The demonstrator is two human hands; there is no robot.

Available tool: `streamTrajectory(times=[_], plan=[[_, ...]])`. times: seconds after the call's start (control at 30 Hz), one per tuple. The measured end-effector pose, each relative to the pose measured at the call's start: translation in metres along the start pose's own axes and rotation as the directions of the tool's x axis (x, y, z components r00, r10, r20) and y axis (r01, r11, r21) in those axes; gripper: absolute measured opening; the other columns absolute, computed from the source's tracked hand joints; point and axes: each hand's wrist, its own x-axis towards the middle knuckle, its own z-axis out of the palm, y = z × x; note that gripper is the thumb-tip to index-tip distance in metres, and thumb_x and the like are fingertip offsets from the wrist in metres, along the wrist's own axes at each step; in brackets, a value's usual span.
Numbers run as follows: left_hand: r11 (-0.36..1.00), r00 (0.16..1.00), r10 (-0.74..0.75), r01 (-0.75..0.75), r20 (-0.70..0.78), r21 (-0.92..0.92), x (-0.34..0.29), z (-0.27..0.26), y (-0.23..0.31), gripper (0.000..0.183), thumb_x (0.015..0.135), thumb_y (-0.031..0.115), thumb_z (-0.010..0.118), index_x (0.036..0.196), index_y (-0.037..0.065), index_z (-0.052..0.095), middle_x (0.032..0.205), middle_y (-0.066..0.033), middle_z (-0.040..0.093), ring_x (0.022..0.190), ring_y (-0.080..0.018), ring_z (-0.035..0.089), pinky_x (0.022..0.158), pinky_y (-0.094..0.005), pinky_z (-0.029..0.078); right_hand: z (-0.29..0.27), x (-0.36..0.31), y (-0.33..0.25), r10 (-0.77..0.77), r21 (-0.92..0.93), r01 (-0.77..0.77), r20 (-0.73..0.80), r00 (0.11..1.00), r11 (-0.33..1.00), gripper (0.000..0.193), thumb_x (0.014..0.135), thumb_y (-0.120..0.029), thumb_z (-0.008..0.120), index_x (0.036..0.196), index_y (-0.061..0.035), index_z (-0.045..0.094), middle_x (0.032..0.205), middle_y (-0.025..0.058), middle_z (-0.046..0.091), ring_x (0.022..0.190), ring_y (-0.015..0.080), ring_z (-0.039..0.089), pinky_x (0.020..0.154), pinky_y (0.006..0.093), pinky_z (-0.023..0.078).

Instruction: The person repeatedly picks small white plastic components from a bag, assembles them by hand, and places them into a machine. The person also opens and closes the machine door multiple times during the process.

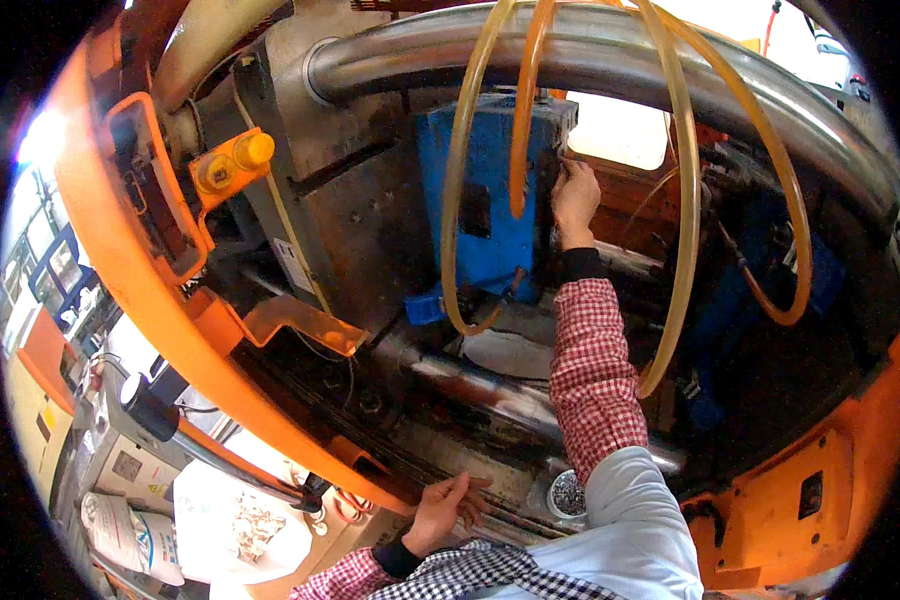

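My right hand (577, 203) reaches far into the machine, close to the right face of a blue mould block (500, 190). Its fingers are curled together at that face; whatever they pinch is too small or hidden to name. Low in the view, my left hand (436, 515) hovers by the machine's front rail, its fingers loosely stretched and nothing visible in them. A container of small grey pieces (568, 494) stands beside my right upper arm. Amber hoses (686, 200) hang in loops on both sides of my right hand.
A thick steel tie bar (430, 55) crosses overhead, and another bar (470, 385) runs below the mould. An orange guard frame (160, 340) curves along the left. Outside it are a white bag (255, 490) with pale pieces and a filled sack (130, 535).
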Motion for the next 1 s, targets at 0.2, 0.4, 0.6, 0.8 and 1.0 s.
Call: streamTrajectory(times=[0.2, 0.4, 0.6, 0.8, 1.0], plan=[[0.999, 1.000, 0.013, -0.014, 0.022, 0.043, 0.004, -0.002, -0.009, 0.042, 0.098, 0.032, 0.036, 0.108, -0.002, 0.059, 0.074, -0.0087, 0.063, 0.058, -0.0136, 0.058, 0.049, -0.0240, 0.045, -0.007, -0.001, 0.009, -0.134, -0.070, 0.138, 0.063, 0.989, 0.988, 0.037, 0.067, 0.001, 0.055, 0.103, -0.0047, 0.064, 0.107, 0.0131, 0.059, 0.099, 0.0328, 0.054, 0.087, 0.0422, 0.042], [0.993, 0.998, 0.031, -0.037, 0.052, 0.109, 0.002, 0.002, -0.009, 0.038, 0.097, 0.029, 0.040, 0.105, -0.002, 0.059, 0.073, -0.0093, 0.063, 0.056, -0.0125, 0.058, 0.047, -0.0232, 0.044, -0.015, -0.013, 0.021, 0.018, 0.135, -0.029, 0.083, 0.996, 0.990, 0.042, 0.070, 0.007, 0.049, 0.108, -0.0036, 0.063, 0.109, 0.0140, 0.060, 0.101, 0.0311, 0.054, 0.090, 0.0384, 0.043], [0.989, 1.000, 0.021, -0.022, 0.007, 0.144, -0.003, 0.002, -0.009, 0.035, 0.097, 0.027, 0.043, 0.103, -0.003, 0.059, 0.071, -0.0089, 0.063, 0.053, -0.0115, 0.057, 0.046, -0.0223, 0.043, -0.020, -0.042, 0.021, 0.197, 0.186, -0.259, 0.297, 0.934, 0.948, 0.047, 0.069, 0.010, 0.046, 0.110, -0.0066, 0.063, 0.115, 0.0194, 0.055, 0.107, 0.0351, 0.051, 0.094, 0.0398, 0.040], [0.990, 0.999, -0.002, -0.003, 0.032, 0.143, -0.002, 0.000, -0.020, 0.030, 0.095, 0.025, 0.045, 0.096, -0.002, 0.058, 0.076, -0.0113, 0.066, 0.053, -0.0139, 0.058, 0.045, -0.0266, 0.047, 0.001, -0.039, 0.040, 0.069, 0.090, -0.093, 0.238, 0.969, 0.992, 0.052, 0.065, 0.007, 0.050, 0.114, -0.0031, 0.059, 0.115, 0.0249, 0.051, 0.104, 0.0383, 0.049, 0.089, 0.0413, 0.042], [0.982, 1.000, 0.007, -0.012, 0.025, 0.191, -0.009, 0.004, -0.016, 0.032, 0.097, 0.025, 0.043, 0.103, -0.002, 0.058, 0.071, -0.0087, 0.063, 0.051, -0.0095, 0.054, 0.043, -0.0212, 0.040, 0.001, -0.044, 0.053, 0.070, 0.155, -0.119, 0.287, 0.955, 0.981, 0.050, 0.066, 0.008, 0.047, 0.112, -0.0054, 0.061, 0.119, 0.0225, 0.049, 0.112, 0.0370, 0.045, 0.097, 0.0408, 0.037]])
